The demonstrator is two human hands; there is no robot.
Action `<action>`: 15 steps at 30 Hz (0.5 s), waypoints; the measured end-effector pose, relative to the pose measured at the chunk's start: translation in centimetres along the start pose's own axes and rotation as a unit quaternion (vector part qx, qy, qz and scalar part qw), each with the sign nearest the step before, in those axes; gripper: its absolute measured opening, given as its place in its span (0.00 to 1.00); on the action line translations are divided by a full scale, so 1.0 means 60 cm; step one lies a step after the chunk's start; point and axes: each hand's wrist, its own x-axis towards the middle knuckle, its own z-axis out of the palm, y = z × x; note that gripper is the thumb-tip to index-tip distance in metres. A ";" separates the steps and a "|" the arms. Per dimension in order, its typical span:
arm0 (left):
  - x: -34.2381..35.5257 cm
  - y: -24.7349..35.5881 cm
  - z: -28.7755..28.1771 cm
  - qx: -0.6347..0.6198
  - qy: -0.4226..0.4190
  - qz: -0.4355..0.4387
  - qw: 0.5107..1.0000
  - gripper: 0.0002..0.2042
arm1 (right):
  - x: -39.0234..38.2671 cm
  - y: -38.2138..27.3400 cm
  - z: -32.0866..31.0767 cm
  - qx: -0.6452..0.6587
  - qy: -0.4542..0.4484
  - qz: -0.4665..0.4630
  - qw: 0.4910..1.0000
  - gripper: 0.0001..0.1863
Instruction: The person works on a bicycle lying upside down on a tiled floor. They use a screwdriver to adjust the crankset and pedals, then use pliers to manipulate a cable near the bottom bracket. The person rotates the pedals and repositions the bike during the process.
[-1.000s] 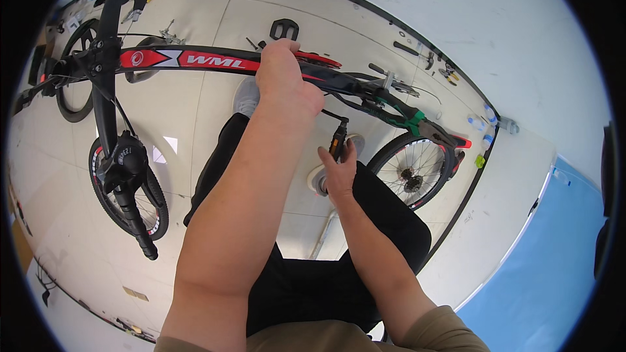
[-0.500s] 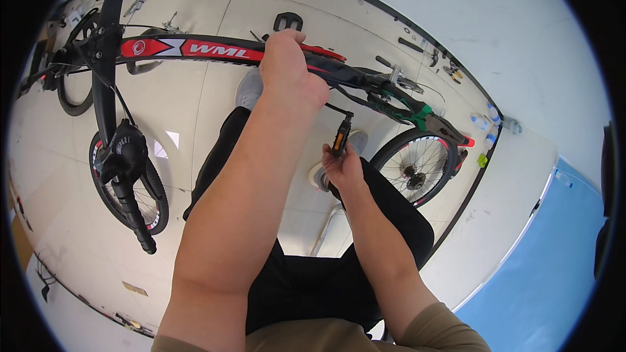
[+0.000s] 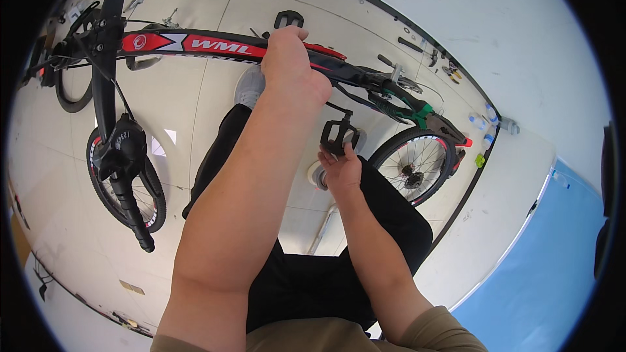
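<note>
A black and red bicycle frame (image 3: 222,47) runs across the upper half of the view. My left hand (image 3: 287,58) is closed around its top tube; the fingertips are hidden on the far side. Below the frame, on a crank arm, a black platform pedal (image 3: 331,135) shows its broad, open face. My right hand (image 3: 342,168) has thumb and fingers on the near edge of this pedal. A second pedal (image 3: 288,19) shows beyond the frame, past my left hand.
The front wheel (image 3: 156,212) and drop handlebar (image 3: 137,212) are at left, the rear wheel (image 3: 417,173) at right. Tools, including a hammer (image 3: 433,57), and plastic bottles (image 3: 479,120) lie along the wall. My shoes are on the tiled floor under the bicycle.
The near pedal has turned on its axle, from edge-on with an orange reflector showing to its wide face. My right hand stays at it; my left hand keeps its place on the frame.
</note>
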 end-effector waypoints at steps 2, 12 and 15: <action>-0.003 0.004 -0.003 -0.002 0.002 -0.003 1.000 0.31 | -0.007 -0.008 0.020 0.054 0.000 0.062 0.997 0.21; 0.001 0.001 -0.005 0.002 -0.020 0.001 1.000 0.31 | -0.020 0.033 0.022 -0.317 0.144 -0.267 0.899 0.43; -0.003 -0.002 -0.001 0.008 -0.021 0.001 1.000 0.30 | -0.007 0.034 0.009 -0.452 0.112 -0.331 0.821 0.46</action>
